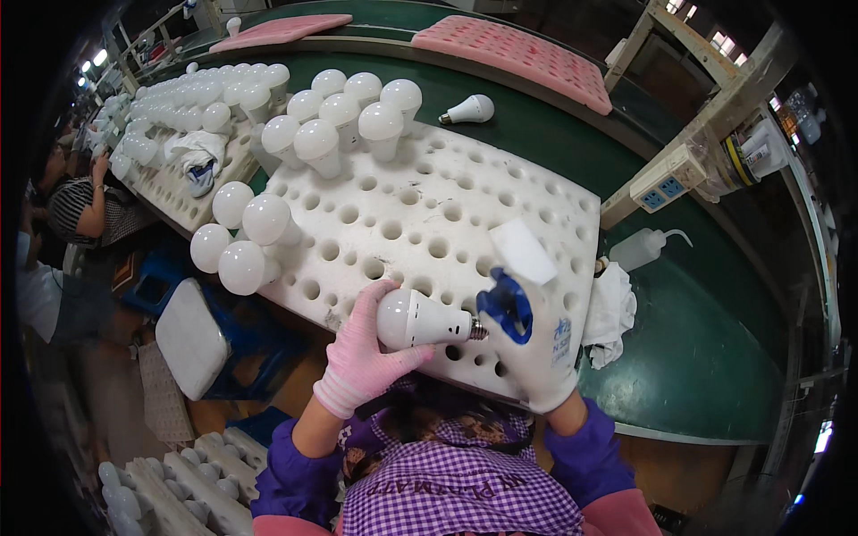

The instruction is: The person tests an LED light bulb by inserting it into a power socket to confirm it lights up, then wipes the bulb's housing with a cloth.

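Note:
My left hand point(371, 353), in a pink knit glove, grips a white light bulb point(429, 322) by its round dome and body. The bulb lies sideways, its metal screw base point(478, 330) pointing right towards my other hand. My right hand point(541, 335) wears a white glove with blue fingertips, curled and slightly smeared. A flat white piece point(521, 250), like a pad or folded cloth, sticks out from its fingers. Both hands are over the near edge of a white foam board point(456, 214) full of round holes. Several bulbs point(340, 121) stand at its far left.
One bulb point(467, 109) lies on the green bench point(706, 330) behind the board. A squeeze bottle point(639, 248) and a crumpled white cloth point(612, 313) sit at right, below a socket strip point(666, 181). Pink foam boards point(514, 58) lie farther back. Another person point(85, 201) is at left.

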{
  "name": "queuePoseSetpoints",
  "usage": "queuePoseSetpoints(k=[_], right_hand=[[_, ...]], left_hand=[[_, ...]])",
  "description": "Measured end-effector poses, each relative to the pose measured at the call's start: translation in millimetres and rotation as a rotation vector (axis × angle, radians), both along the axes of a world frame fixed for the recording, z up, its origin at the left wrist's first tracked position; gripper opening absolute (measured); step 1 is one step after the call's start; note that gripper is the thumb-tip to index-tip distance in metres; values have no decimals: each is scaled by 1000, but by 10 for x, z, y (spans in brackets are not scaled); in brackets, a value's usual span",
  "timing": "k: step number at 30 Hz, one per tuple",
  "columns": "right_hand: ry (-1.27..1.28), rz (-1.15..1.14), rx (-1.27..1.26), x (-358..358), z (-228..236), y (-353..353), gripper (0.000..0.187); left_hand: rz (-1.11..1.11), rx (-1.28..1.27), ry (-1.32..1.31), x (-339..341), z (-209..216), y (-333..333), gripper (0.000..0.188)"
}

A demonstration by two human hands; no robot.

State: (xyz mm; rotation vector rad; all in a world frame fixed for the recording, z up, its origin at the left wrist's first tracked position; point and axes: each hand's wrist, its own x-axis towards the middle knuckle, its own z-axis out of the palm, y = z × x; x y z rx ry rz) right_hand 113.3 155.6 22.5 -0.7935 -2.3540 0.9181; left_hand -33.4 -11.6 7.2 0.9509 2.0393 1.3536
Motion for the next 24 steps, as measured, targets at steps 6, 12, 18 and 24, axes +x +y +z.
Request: queuePoseSetpoints(k=[6,12,18,24], right_hand=[[-306,-119,768,-219,-240,619,51],[-195,104,396,-209,-190,537,53],[-58,479,524,-45,129,-88,37],[-48,594,-44,-401,-119,384,42]], left_hand=[[-24,-156,146,-55,7,186,86],[-20,-205,148,-118,-31,167,89],[-7,-250,152,-92,6,176,88],[-80,-180,290,-14,-24,114,84]])
